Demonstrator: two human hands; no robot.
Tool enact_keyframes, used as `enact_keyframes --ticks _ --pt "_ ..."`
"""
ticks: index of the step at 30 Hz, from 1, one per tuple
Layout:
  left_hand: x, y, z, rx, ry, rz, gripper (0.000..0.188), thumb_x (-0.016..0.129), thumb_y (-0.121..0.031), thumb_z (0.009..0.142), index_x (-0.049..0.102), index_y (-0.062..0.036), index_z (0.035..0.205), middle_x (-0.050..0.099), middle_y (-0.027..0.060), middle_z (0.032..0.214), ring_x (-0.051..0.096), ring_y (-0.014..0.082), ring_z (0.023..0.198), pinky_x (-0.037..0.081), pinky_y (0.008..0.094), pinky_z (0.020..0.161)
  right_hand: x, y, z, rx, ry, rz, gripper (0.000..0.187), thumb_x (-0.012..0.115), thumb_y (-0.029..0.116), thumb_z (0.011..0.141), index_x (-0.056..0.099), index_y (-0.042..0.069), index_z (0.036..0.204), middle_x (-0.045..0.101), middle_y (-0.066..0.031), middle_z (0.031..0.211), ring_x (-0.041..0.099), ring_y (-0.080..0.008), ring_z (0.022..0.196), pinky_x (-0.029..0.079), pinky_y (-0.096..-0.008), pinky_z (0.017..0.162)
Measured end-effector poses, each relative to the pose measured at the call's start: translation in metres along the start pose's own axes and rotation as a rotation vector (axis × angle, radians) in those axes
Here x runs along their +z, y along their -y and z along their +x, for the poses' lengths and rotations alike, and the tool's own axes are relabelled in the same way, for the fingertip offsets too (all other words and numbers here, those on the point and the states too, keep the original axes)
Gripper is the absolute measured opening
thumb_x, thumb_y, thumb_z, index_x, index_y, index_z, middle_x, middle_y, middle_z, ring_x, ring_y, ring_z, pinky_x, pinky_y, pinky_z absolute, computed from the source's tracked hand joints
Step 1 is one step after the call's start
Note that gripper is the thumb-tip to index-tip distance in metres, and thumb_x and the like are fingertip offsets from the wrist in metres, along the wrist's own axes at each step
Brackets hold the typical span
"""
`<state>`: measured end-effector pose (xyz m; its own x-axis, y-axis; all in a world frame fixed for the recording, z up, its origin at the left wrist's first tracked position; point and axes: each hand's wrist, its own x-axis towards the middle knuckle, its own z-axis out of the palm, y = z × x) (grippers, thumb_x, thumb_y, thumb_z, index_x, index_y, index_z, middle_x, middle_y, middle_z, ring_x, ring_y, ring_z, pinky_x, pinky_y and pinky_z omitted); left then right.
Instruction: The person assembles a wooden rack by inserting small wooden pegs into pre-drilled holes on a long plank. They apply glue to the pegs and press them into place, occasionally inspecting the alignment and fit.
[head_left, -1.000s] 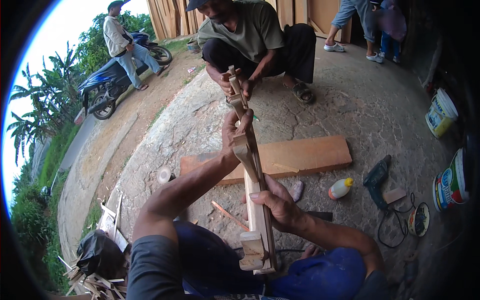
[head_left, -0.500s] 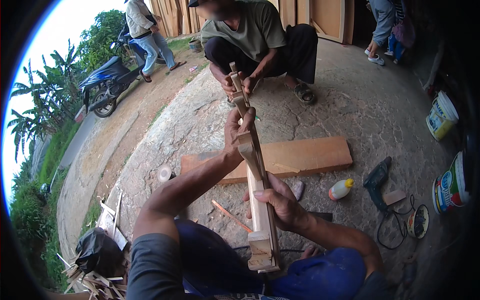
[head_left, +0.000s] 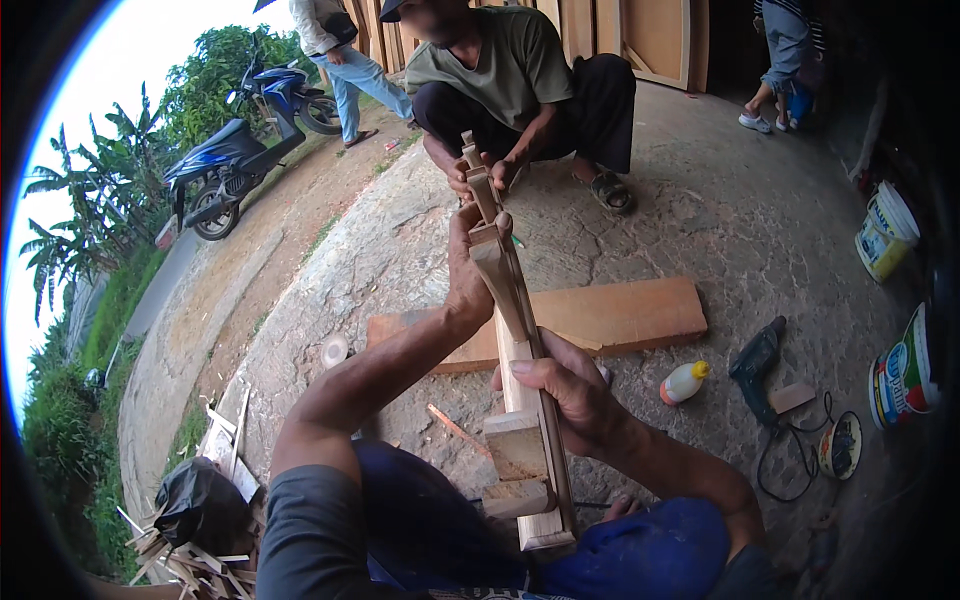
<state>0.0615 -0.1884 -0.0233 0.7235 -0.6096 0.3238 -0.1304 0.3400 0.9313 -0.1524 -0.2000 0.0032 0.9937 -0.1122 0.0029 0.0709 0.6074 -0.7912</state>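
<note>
Wooden and pale, one long frame piece (head_left: pixel 520 350) with small blocks fixed along its side runs from the person's lap out toward a second person (head_left: pixel 520 80) crouching opposite on the concrete floor (head_left: pixel 720 220). Two hands hold it on the near side: the left hand (head_left: pixel 470 270) is wrapped around the upper stretch, fingers closed on the wood, and the right hand (head_left: pixel 565 395) grips it lower down, just above the blocks, thumb over the front edge. The crouching person's hands close on the far end.

Under the piece lies one flat plank (head_left: pixel 610 315). To the right of it lie one white squeeze bottle (head_left: pixel 682 382) with a yellow cap and one dark power drill (head_left: pixel 757 355) with a coiled cord. Two round tubs (head_left: pixel 885 232) with coloured labels stand at the right rim. One blue scooter (head_left: pixel 235 160) is parked at upper left.
</note>
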Motion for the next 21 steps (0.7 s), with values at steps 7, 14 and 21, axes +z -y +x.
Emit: enact_keyframes --ticks 7,14,21 --pt "-0.027 0.025 0.005 0.782 0.016 0.704 0.043 0.057 -0.023 0.095 0.039 -0.0044 0.130 0.052 0.0072 0.097 0.056 0.0147 0.084 0.051 0.0290 0.073 0.005 0.007 -0.001 -0.004 -0.003 -0.035 0.045 0.057 0.028 0.086 0.046 0.000 0.119 0.057 -0.0106 0.097 0.057 -0.0153 0.090 0.049 -0.0311 0.080" --pt "0.010 -0.002 -0.011 0.120 -0.188 0.006 0.045 0.041 -0.044 0.099 0.048 -0.0065 0.122 0.051 0.0099 0.102 0.055 0.0165 0.084 0.049 0.0300 0.074 -0.002 0.003 0.001 -0.013 0.001 0.003 0.043 0.056 0.027 0.088 0.046 0.000 0.120 0.057 -0.0111 0.098 0.058 -0.0164 0.090 0.050 -0.0325 0.080" --pt "-0.008 0.011 -0.010 -0.489 -0.081 -0.324 0.044 0.042 -0.046 0.098 0.055 -0.0041 0.099 0.058 0.0111 0.088 0.060 0.0240 0.075 0.053 0.0395 0.069 -0.002 0.001 0.002 0.001 -0.016 -0.008 0.041 0.055 0.026 0.089 0.047 0.000 0.119 0.058 -0.0111 0.097 0.059 -0.0165 0.088 0.051 -0.0329 0.079"
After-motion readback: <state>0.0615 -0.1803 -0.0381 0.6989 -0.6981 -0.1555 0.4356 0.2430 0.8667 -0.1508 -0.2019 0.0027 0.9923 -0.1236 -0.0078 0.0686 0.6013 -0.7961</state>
